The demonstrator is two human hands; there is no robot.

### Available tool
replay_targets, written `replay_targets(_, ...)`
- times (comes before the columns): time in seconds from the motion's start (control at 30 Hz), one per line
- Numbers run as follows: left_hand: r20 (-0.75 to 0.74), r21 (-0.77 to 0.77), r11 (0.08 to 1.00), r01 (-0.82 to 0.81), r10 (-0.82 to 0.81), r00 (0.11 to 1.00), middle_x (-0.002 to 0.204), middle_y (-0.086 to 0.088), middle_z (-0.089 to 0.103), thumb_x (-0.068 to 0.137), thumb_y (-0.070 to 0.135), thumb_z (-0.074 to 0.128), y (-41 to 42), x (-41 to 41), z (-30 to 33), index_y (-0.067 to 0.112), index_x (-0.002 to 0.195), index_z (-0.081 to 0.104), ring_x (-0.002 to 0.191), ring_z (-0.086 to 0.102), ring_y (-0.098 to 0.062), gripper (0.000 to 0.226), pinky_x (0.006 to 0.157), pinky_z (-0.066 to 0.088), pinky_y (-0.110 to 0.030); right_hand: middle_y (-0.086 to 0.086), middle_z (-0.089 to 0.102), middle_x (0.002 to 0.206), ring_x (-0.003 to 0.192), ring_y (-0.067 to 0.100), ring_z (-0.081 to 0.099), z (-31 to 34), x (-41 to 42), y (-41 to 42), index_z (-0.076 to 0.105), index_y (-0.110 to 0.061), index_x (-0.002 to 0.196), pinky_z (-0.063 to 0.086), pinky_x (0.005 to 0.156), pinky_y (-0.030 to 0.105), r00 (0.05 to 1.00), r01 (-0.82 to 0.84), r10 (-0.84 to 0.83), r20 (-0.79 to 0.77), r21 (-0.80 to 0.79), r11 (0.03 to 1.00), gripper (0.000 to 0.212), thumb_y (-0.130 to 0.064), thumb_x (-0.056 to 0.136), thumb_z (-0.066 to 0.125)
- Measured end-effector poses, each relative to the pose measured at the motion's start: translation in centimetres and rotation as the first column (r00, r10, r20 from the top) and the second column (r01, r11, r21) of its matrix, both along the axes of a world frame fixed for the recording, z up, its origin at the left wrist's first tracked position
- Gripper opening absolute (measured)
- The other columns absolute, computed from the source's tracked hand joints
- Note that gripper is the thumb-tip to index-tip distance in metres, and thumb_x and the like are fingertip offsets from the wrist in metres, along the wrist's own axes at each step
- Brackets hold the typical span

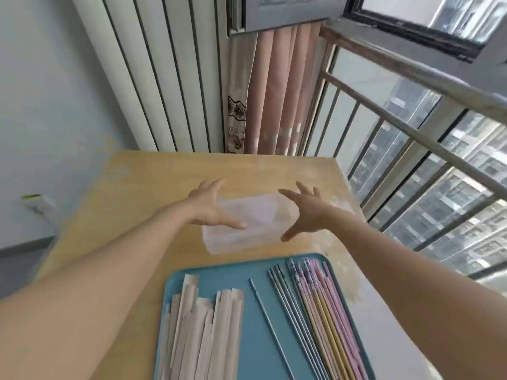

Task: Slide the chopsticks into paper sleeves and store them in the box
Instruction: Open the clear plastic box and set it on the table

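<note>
Both hands are spread wide with nothing in them, left hand (206,204) and right hand (307,209) over the two ends of the clear box (247,229) mid-table (131,182). Chopsticks (315,303) sit along the teal tray's (247,338) right edge, paper sleeves (203,325) by its left edge, one lone chopstick (267,319) between them.

tray (248,272), sleeves (203,333), chopsticks (315,311): cut off btm edge | box (247,237): blurred, partly behind hands
</note>
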State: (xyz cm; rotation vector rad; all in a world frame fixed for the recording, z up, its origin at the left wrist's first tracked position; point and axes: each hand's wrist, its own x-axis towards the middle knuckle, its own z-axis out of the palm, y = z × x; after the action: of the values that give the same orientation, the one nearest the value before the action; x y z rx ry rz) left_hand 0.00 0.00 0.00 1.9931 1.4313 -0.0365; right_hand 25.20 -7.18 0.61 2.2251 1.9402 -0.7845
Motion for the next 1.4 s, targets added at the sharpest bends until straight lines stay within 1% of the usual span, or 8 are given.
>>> replay_targets(0.27,0.501,0.294,0.943,-0.156,-0.013,0.865,0.151,0.006,0.033,0.050,0.034,0.099,1.6,-2.5,-11.6,0.023,0.154,0.026,0.140,0.030,-0.009,0.128,0.108,0.025,-0.020,0.009,0.026,0.163,0.128,0.036,0.054,-6.0,1.0,-0.3,0.016,-0.035,0.159,0.045,0.105,0.048,0.913,-0.227,0.114,0.392,0.256,0.940,0.098,-0.049,0.083,0.076)
replay_targets(0.33,0.606,0.265,0.944,-0.195,-0.005,0.795,0.153,0.010,0.033,0.045,0.047,0.098,1.2,-2.9,-12.6,0.025,0.153,0.028,0.139,0.028,-0.001,0.131,0.110,0.025,-0.021,0.007,0.061,0.122,0.102,0.027,0.063,-4.6,-1.1,-1.4,0.044,-0.018,0.141,0.052,0.077,0.036,0.776,-0.334,0.128,0.618,0.230,0.914,0.068,-0.044,0.086,0.074)
replay_targets(0.4,0.683,0.293,0.916,-0.276,0.002,0.731,0.153,0.009,0.038,0.036,0.063,0.093,0.0,-2.8,-12.4,0.026,0.150,0.033,0.140,0.031,-0.001,0.134,0.115,0.029,-0.026,-0.003,0.048,0.075,0.066,0.014,0.051,-3.7,-3.7,-3.2,0.052,-0.015,0.092,0.030,0.048,0.026,0.614,-0.458,0.147,0.776,0.198,0.866,0.016,-0.024,0.093,0.066)
replay_targets(0.57,0.726,0.485,0.769,-0.416,-0.090,0.681,0.148,0.004,0.046,0.047,0.051,0.095,-5.2,-4.8,-8.1,0.023,0.148,0.034,0.133,0.044,-0.011,0.121,0.108,0.038,-0.026,-0.008,0.040,0.053,0.040,0.013,0.041,-4.3,-5.6,-5.9,0.045,-0.019,0.075,0.044,0.049,0.022,0.647,-0.409,-0.020,0.762,0.369,0.834,0.024,0.001,0.076,0.058)
replay_targets(0.77,0.612,0.700,0.607,-0.376,-0.239,0.754,0.139,0.004,0.041,0.050,0.033,0.098,-12.9,-10.5,-2.7,0.021,0.149,0.034,0.126,0.040,-0.012,0.118,0.105,0.032,-0.024,0.004,0.068,0.112,0.092,0.028,0.069,1.6,-9.4,-11.4,0.054,-0.019,0.133,0.060,0.077,0.046,0.799,-0.364,0.027,0.600,0.448,0.817,0.049,0.003,0.091,0.050)
replay_targets(0.93,0.713,0.661,0.532,-0.530,-0.223,0.665,0.142,-0.010,0.034,0.057,0.035,0.095,-17.5,-11.0,0.4,0.020,0.154,0.019,0.129,0.035,-0.025,0.124,0.107,0.035,-0.035,-0.003,0.046,0.152,0.134,0.017,0.047,6.0,-17.5,-17.0,0.038,-0.023,0.152,0.040,0.112,0.036,0.894,-0.442,0.241,0.378,0.654,0.614,0.080,-0.059,0.086,0.067)
replay_targets(1.17,0.641,0.660,0.649,-0.379,-0.222,0.735,0.147,-0.007,0.015,0.063,0.031,0.093,-19.1,-10.9,2.2,0.022,0.155,-0.016,0.137,0.019,-0.019,0.143,0.108,0.025,-0.029,0.001,0.068,0.101,0.080,0.021,0.066,9.8,-20.2,-19.1,0.061,-0.013,0.116,0.058,0.074,0.039,0.633,-0.721,0.203,0.747,0.474,0.505,0.049,-0.057,0.097,0.049)
replay_targets(1.4,0.572,0.753,0.514,-0.412,-0.202,0.795,0.137,-0.008,0.031,0.055,0.017,0.091,-18.8,-10.3,-0.1,0.009,0.148,0.024,0.125,0.032,-0.025,0.115,0.111,0.035,-0.043,0.005,0.068,0.083,0.070,0.016,0.066,11.0,-19.2,-17.1,0.067,-0.003,0.095,0.061,0.064,0.032,0.720,-0.612,0.207,0.663,0.465,0.640,0.015,-0.018,0.090,0.068)
